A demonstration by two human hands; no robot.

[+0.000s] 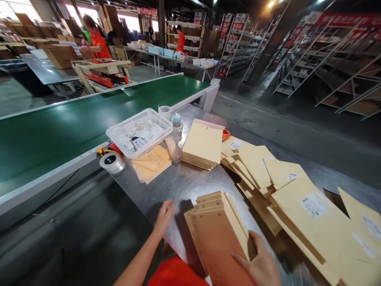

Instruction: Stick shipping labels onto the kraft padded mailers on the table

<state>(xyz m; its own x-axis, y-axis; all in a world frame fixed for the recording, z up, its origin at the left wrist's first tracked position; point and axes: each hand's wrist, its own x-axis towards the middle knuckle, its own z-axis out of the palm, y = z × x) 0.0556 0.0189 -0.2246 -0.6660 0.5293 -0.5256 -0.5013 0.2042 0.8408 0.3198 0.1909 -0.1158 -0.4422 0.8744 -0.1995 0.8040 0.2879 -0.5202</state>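
Note:
My right hand (262,262) grips the right edge of a stack of kraft envelopes (220,238), thumb over the brown top face and fingers at the side. The stack is tilted above the metal table, its ends fanned out. My left hand (164,216) is to the left of the stack, apart from it, with fingers loosely out and nothing visible in them. Farther back on the table sits a neat pile of yellow envelopes (204,143). On the right lies a long spread of envelopes with white labels (312,204), overlapping one another.
A white plastic basket (117,135) with papers and small items stands near a green conveyor belt (89,107). Around it are tape rolls (112,162), a bottle (177,125), and flat yellow packets (151,163). An orange-handled tool (226,135) lies behind the pile. Two co-workers (99,41) stand farther away.

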